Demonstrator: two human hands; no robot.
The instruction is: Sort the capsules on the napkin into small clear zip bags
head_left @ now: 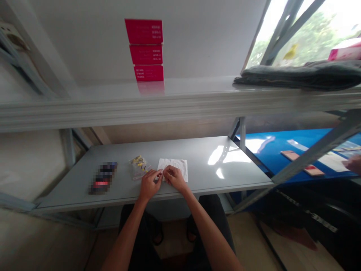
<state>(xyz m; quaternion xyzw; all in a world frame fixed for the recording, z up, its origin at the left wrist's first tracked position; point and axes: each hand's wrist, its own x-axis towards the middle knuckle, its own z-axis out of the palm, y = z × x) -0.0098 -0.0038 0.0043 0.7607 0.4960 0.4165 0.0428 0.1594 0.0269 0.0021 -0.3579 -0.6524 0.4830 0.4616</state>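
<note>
My left hand (pixel 150 183) and my right hand (pixel 174 178) meet at the fingertips over a white cloth or tissue (pixel 180 165). Fingers of both hands are pinched together. Whatever lies between them is too small to make out. Just left of my left hand is a clear plastic bag (pixel 137 174) with small yellow and black pieces in it. The white sheet lies flat, partly covered by my right hand.
A blurred-out dark phone-like object (pixel 103 177) lies on the grey table (pixel 208 178) at left. Above runs a shelf (pixel 197 86) with stacked red boxes (pixel 148 54) and folded grey cloth (pixel 299 75). At right, another person's hand (pixel 353 164) is by a blue table (pixel 262 146).
</note>
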